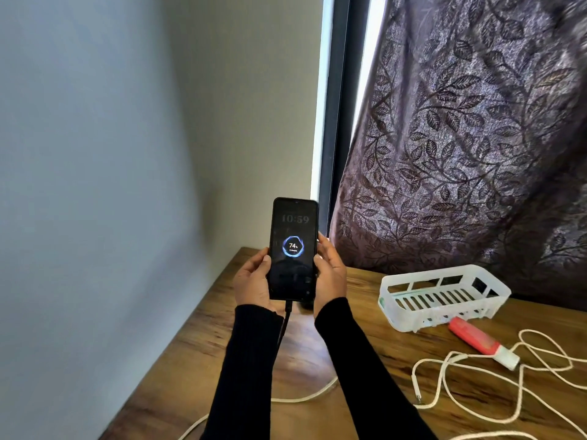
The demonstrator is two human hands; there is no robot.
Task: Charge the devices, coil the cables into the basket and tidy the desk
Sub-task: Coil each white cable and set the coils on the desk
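A black phone (293,249) is held upright above the wooden desk (365,360), its screen lit with a 74% charging ring. My left hand (252,282) grips its left edge and my right hand (328,274) grips its right edge. A black cable (286,322) is plugged into the phone's bottom and hangs down between my sleeves. A white slatted basket (444,296) stands on the desk to the right. Loose white cables (476,376) lie tangled in front of it, and another white cable (305,398) runs under my arms.
A red and white device (482,341) lies beside the basket, touching the white cables. A dark leaf-patterned curtain (460,138) hangs behind the desk. A plain wall (111,185) borders the desk's left edge.
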